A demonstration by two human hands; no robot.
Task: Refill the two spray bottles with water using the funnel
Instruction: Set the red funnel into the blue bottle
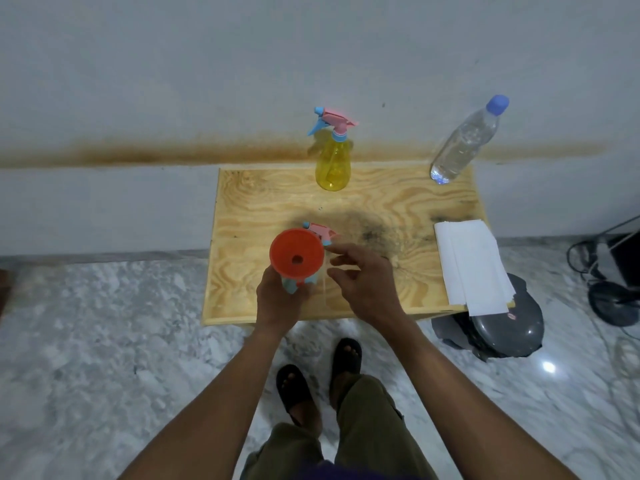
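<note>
An orange funnel (296, 258) sits in the neck of a light blue spray bottle (290, 285), which my left hand (277, 299) grips near the front of the wooden table (381, 209). Behind the funnel lies a pink and blue spray head (320, 232). My right hand (363, 278) hovers just right of the funnel, fingers loosely spread, holding nothing. A yellow spray bottle (332, 161) with its pink and blue head stands at the table's back. A clear water bottle (464, 143) with a blue cap stands at the back right corner.
A folded white paper towel (474, 265) lies on the table's right side, overhanging the front edge. A dark grey lidded bin (502, 334) stands on the marble floor to the right. Black cables and a stand (613, 299) lie at far right. The wall is directly behind the table.
</note>
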